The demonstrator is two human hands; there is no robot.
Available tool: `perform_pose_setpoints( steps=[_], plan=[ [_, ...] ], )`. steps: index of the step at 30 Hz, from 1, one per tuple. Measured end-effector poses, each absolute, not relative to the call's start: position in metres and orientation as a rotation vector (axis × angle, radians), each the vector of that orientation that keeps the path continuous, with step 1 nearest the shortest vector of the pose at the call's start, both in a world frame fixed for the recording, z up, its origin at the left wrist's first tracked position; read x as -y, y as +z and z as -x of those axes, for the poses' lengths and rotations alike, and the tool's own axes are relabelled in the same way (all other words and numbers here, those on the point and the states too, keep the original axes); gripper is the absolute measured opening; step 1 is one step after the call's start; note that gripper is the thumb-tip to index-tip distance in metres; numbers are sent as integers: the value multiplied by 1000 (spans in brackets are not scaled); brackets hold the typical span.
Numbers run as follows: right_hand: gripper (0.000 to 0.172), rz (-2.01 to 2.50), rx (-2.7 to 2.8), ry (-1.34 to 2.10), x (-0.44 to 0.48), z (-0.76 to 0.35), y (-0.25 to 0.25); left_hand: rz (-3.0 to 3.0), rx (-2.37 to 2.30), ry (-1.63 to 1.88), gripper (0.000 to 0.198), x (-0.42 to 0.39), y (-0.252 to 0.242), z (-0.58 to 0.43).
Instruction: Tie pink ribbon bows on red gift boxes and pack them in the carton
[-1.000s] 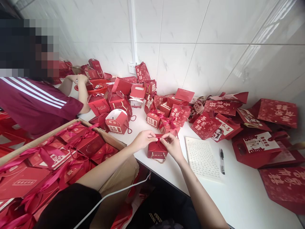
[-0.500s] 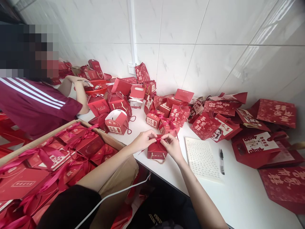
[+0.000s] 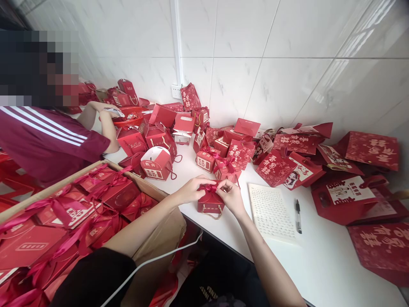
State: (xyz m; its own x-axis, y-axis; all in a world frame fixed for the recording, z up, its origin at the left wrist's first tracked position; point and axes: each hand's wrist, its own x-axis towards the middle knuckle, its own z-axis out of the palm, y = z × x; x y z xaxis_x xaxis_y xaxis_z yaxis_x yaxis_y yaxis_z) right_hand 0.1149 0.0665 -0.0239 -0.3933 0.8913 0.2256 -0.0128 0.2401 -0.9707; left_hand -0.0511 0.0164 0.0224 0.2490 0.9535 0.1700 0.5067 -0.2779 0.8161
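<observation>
A small red gift box [image 3: 211, 207] with a twisted rope handle rests at the table's front edge. On its top sits a dark red ribbon bow [image 3: 210, 187]. My left hand [image 3: 191, 190] is at the bow's left side, fingers closed on the ribbon. From the right, my right hand [image 3: 230, 197] pinches the ribbon between thumb and fingers. Just behind stand a finished-looking red box with a bow [image 3: 227, 172] and another red box with a white label [image 3: 204, 162].
A carton [image 3: 153, 194] of ribboned red boxes stands at left. A notebook [image 3: 271, 212] and pen [image 3: 298, 216] lie to the right, near several red bags [image 3: 372, 151]. A co-worker [image 3: 54, 136] sits at left beside a red basket [image 3: 131, 116]. A white cable [image 3: 153, 261] crosses in front.
My left hand has shifted slightly left, away from the knot. The bow's loops now show wider across the box top. My right hand has barely moved.
</observation>
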Motion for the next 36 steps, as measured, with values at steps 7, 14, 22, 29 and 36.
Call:
perform_pose_setpoints(
  steps=[7,14,22,29,36],
  plan=[
    [26,831,1623,1255,-65,-114,-23,-1736,-1423,896,32,-20,10,48],
    [19,813,1673,1237,-68,-117,-22,-1580,-1439,918,18,-22,11,46],
    [9,787,1804,1230,-71,-122,-12,-1608,-1438,895,23,-23,11,43],
    [8,759,2026,1179,-75,-126,-2,-1658,-1355,878,19,-25,6,44],
    [7,754,2046,1114,-74,-127,-1,-1579,-1279,915,20,-26,8,45]
  ],
)
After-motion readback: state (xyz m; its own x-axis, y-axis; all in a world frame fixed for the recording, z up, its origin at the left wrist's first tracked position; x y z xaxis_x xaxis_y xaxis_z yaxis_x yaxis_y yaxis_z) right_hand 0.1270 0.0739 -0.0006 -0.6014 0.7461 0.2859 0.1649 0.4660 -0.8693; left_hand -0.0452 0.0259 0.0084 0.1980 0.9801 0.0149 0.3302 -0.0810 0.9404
